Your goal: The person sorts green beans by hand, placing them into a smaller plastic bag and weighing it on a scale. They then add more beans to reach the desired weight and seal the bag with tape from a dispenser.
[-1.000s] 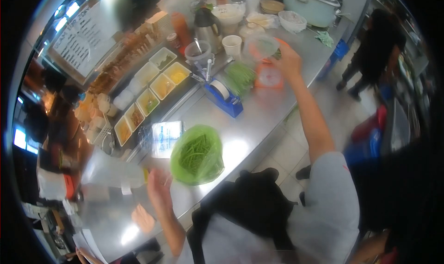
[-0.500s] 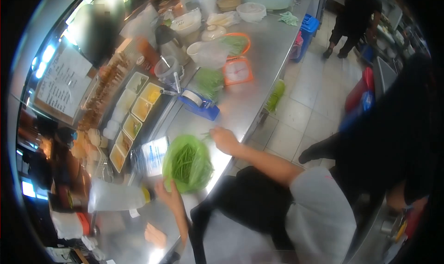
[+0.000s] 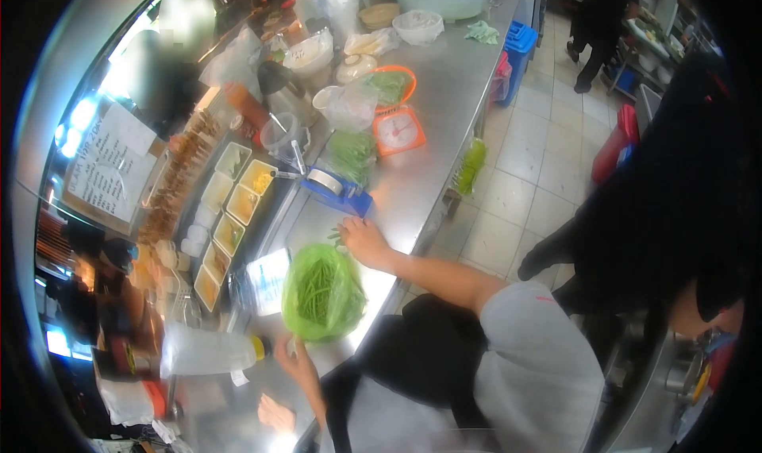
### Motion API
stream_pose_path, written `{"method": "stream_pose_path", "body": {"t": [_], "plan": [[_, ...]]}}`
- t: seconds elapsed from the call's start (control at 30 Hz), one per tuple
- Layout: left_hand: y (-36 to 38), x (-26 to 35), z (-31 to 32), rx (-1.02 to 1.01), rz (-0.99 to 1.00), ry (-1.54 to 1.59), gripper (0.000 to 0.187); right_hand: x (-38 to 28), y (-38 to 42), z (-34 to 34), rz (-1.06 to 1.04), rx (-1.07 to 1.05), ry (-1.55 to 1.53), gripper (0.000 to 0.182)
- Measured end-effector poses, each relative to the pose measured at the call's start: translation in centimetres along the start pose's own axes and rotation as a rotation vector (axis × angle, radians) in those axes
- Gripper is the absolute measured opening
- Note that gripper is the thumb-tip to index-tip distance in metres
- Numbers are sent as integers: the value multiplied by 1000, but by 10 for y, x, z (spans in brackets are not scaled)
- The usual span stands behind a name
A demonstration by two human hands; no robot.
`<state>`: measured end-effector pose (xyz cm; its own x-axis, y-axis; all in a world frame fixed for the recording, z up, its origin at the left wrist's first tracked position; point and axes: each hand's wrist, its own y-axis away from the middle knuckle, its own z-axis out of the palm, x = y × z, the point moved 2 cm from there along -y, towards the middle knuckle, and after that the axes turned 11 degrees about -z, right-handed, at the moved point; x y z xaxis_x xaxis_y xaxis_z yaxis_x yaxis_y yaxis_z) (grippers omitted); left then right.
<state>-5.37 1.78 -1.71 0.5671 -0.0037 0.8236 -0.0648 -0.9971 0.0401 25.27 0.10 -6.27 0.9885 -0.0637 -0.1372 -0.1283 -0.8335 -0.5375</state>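
A light green plastic bag (image 3: 349,308) stands with its mouth open on the steel counter, filled with long thin green stalks (image 3: 319,294) that look like beans. Just beyond the bag, my right hand (image 3: 365,244) has its fingers closed on a small bunch of green pieces (image 3: 336,235). At the bag's near side is my left hand (image 3: 298,363), fingers apart, with fingertips close to or touching the plastic. A flat clear packet with blue and white print (image 3: 270,280) lies beside the bag. Between the sleeves, black clothing covers part of my view.
A blue tape dispenser (image 3: 340,192), an orange scale (image 3: 399,130) and bagged greens (image 3: 349,155) stand farther along the counter (image 3: 444,80). Food trays (image 3: 243,204) line one side. A large pale container with a yellow-and-black end (image 3: 206,352) lies nearby. Dark-clothed people (image 3: 651,215) occupy the aisle.
My right hand has moved left toward the bag's mouth with the green pieces. The left hand stays by the bag, slightly lower in view. The whole view has shifted a little.
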Motion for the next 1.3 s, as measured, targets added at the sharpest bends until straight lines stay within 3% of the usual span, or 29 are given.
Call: {"method": "stream_pose_path", "body": {"t": [0.17, 0.23, 0.33, 0.47, 0.6, 0.73, 0.8, 0.93, 1.0, 1.3], "plan": [[2, 7, -6, 33, -7, -73, 24, 4, -11, -29, 50, -53, -22, 32], [2, 14, -5, -20, -6, 21, 24, 17, -20, -26, 185, 126, -446, 31], [2, 13, -3, -47, 18, 13, 25, 27, -53, -84, 78, 239, -474, 25], [-1, 12, 2, -99, 65, 59, 23, 68, -108, -119, -297, 107, 7, 18], [-4, 9, 2, -141, 76, 100, 20, 126, -131, -124, 43, -44, 585, 14], [1, 5, 1, -142, 53, 67, 17, 171, -153, -131, 191, -276, 550, 17], [1, 0, 2, -138, 46, 80, 17, 179, -163, -133, -24, -100, 575, 13], [0, 1, -2, -137, 14, 102, 16, 198, -173, -156, 55, -137, 696, 15], [1, 1, -3, -125, 30, 75, 16, 215, -174, -159, -91, -253, 411, 14], [-4, -5, 5, -233, 19, 192, 12, 189, -127, -207, -349, -161, 445, 18]]}}
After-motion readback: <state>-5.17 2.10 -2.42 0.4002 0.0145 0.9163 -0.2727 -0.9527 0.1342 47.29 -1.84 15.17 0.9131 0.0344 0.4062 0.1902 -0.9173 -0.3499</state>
